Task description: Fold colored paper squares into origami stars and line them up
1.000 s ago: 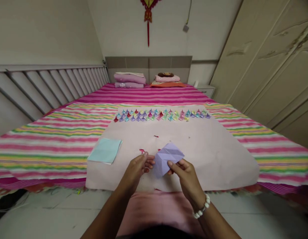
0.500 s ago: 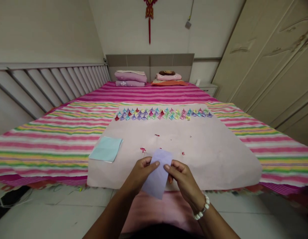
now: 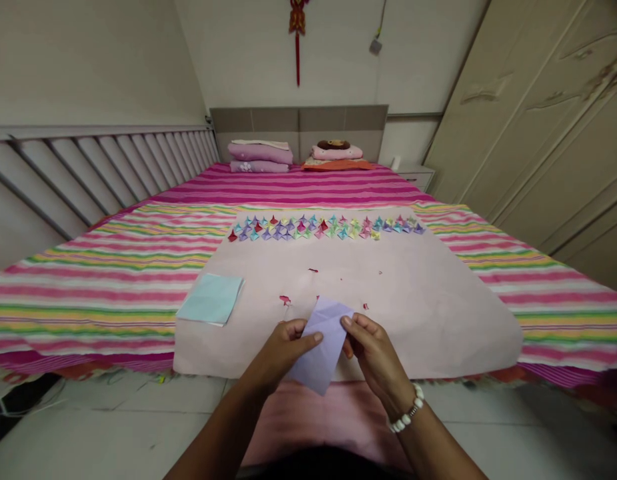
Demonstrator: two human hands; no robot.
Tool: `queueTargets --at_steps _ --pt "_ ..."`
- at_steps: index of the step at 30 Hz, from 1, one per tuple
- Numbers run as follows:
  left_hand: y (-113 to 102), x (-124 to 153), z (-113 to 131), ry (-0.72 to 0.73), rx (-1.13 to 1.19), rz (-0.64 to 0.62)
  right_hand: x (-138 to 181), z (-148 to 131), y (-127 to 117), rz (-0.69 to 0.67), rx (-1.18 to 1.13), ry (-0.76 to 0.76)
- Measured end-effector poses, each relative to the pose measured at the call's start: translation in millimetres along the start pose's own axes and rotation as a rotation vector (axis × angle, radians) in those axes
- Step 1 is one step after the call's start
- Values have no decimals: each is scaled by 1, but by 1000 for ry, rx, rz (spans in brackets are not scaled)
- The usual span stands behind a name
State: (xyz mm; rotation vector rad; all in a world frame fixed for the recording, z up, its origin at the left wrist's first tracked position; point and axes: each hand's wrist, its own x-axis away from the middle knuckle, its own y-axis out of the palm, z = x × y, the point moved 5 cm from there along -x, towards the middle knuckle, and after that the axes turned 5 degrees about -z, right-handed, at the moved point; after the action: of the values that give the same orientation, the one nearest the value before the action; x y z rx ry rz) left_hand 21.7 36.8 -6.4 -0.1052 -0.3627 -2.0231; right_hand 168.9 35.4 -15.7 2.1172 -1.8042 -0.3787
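A creased lilac paper square [image 3: 322, 340] is held up over the near edge of a large pale pink sheet [image 3: 428, 300] spread on the bed. My left hand [image 3: 281, 350] pinches its left side, thumb on top. My right hand [image 3: 371, 350], with a white bead bracelet at the wrist, grips its right edge. The paper stands tilted, its lower corner hanging toward my lap. A small stack of light blue paper [image 3: 211, 299] lies to the left of my hands on the sheet.
A row of several small folded paper shapes [image 3: 326, 228] in mixed colours lines the far edge of the sheet. Tiny red scraps [image 3: 285, 300] lie near my hands. The bed has a striped cover [image 3: 113, 267], pillows [image 3: 261, 157] at the headboard, a wardrobe [image 3: 548, 120] at right.
The lilac paper was an opened, creased shape a second ago; it was then flattened into a narrower piece and is now tilted with its upper corner turned right. Both hands stayed on it.
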Motion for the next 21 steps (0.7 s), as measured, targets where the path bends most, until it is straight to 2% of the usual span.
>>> queueTargets --at_steps 7,12,18,21 --pt "10 0 7 52 34 -59 -1 2 0 36 -128 101" --pt "10 -2 8 104 59 -8 0 7 3 21 -29 112" --pt "-3 -2 11 184 142 133 1 -1 -4 125 75 -1" --pt "-6 -2 13 241 167 168 1 -2 -2 85 95 -14"
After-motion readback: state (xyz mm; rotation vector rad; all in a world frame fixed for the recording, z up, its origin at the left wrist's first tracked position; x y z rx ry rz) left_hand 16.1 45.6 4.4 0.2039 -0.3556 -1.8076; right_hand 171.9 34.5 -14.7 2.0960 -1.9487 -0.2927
